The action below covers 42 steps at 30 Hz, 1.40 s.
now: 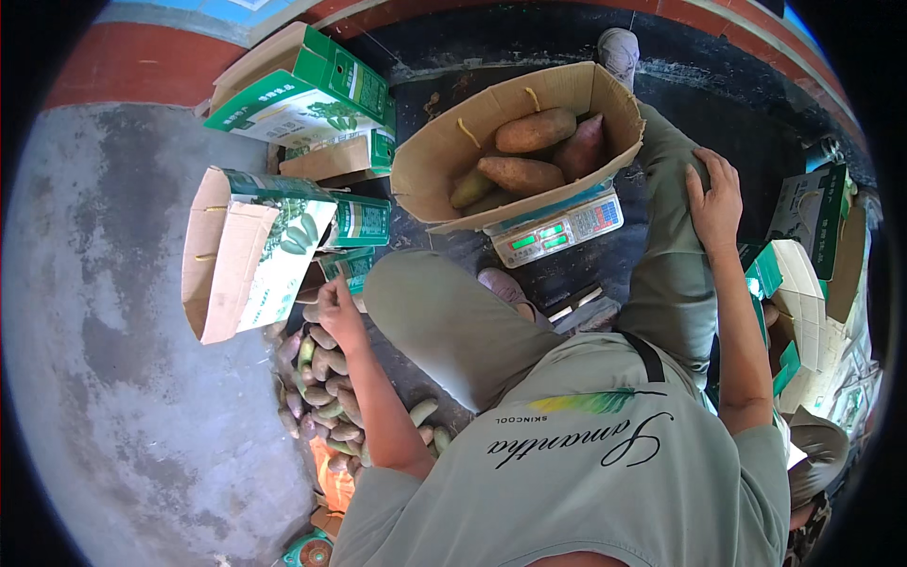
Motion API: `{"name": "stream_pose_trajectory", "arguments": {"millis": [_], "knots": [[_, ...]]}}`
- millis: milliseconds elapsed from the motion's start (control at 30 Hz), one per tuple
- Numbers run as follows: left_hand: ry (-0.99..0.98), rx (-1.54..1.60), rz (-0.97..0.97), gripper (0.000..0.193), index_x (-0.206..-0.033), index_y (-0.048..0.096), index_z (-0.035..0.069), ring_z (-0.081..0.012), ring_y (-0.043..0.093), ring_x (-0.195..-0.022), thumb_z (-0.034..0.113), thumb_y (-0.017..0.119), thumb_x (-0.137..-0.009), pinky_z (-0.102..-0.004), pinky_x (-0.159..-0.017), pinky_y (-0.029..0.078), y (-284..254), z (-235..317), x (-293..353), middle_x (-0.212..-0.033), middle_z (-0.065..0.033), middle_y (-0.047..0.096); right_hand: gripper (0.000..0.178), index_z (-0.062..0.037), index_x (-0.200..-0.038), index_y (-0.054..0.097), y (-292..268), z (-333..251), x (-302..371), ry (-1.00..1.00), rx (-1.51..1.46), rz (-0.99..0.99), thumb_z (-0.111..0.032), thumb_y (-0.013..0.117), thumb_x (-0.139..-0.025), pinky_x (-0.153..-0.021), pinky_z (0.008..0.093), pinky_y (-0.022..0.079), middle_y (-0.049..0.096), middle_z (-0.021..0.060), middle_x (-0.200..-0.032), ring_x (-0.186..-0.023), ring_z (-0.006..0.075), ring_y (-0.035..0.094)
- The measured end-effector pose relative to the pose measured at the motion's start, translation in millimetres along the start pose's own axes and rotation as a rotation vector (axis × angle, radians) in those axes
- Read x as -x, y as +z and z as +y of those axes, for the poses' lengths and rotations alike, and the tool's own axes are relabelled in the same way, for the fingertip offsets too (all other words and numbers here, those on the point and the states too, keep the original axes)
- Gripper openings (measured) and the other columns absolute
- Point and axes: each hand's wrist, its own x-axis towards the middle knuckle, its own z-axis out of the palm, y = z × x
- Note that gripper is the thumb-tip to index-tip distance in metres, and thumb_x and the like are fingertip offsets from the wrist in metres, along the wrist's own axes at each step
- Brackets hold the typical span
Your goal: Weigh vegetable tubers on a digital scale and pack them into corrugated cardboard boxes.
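Reaching down to the person's left, the left hand [337, 317] rests on top of a pile [321, 392] of small green and purplish tubers on the floor [123, 331]; its fingers curl over one of them, but the hand covers it, so I cannot tell whether it is gripped or only touched. The forearm and the bent left knee hide the pile's right edge, and its lower end blurs into an orange bag [333, 477]. Most tubers in the pile lie with their long axes running roughly up and down the picture, a few slanting. The right hand [715, 198] lies flat and spread on the right knee, holding nothing. Between the knees sits an open box [444, 151] on a scale [557, 230]; it holds four large sweet potatoes [534, 132], long axes mostly left to right, the lowest one partly hidden by the box wall. Green cartons [283, 104] beyond the pile are cut off by the rim.
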Motion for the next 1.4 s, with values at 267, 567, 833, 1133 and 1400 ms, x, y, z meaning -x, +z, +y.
{"name": "stream_pose_trajectory", "arguments": {"millis": [267, 567, 833, 1133, 1400], "knots": [[-0.462, -0.177, -0.119, 0.027, -0.078, 0.064, 0.002, -0.0147, 0.057, -0.057, 0.029, 0.064, -0.085, -0.0304, -0.056, 0.047, -2, -266, 112, -0.064, -0.0055, 0.062, 0.029, -0.0086, -0.109, 0.062, 3, -10, -5, -0.021, 0.035, -0.019, -0.026, 0.06, -0.087, -0.09, 0.0377, 0.045, 0.062, 0.0081, -0.11, -0.104, 0.0282, 0.056], [-1.336, 0.09, -0.368, 0.02, -0.091, 0.059, 0.013, -0.0178, 0.05, -0.06, 0.033, 0.057, -0.088, -0.034, -0.052, 0.037, -1, -299, 234, -0.077, -0.0023, 0.057, 0.03, -0.0097, -0.111, 0.062, 6, 1, 1, -0.039, 0.126, -0.016, -0.028, 0.059, -0.087, -0.09, 0.0381, 0.045, 0.062, 0.0085, -0.111, -0.105, 0.0281, 0.056], [-1.388, 0.064, -0.375, 0.02, -0.099, 0.061, 0.01, -0.0185, 0.054, -0.066, 0.026, 0.056, -0.088, -0.0353, -0.057, 0.041, 14, -307, 244, -0.088, -0.0045, 0.061, 0.031, -0.0097, -0.112, 0.061, 8, -1, 0, -0.091, 0.183, -0.026, -0.03, 0.058, -0.088, -0.091, 0.0387, 0.045, 0.061, 0.0092, -0.113, -0.106, 0.0289, 0.056], [-0.653, -0.284, -0.527, 0.02, -0.1, 0.061, 0.008, -0.0218, 0.061, -0.076, 0.023, 0.056, -0.087, -0.0415, -0.065, 0.05, 29, -412, 249, -0.089, -0.0069, 0.063, 0.034, -0.0091, -0.116, 0.06, 22, -22, -10, -0.212, 0.218, -0.081, -0.029, 0.057, -0.089, -0.094, 0.0401, 0.043, 0.059, 0.0105, -0.118, -0.108, 0.0308, 0.054], [-0.321, -0.857, -0.714, 0.03, -0.102, 0.067, 0.006, -0.0348, 0.066, -0.091, 0.025, 0.048, -0.088, -0.0436, -0.077, 0.054, 56, -299, 234, -0.1, -0.0164, 0.067, 0.036, -0.0079, -0.119, 0.059, 11, 10, -9, -0.243, 0.265, -0.15, -0.028, 0.058, -0.089, -0.094, 0.0406, 0.042, 0.06, 0.0129, -0.118, -0.11, 0.0331, 0.054]]}}
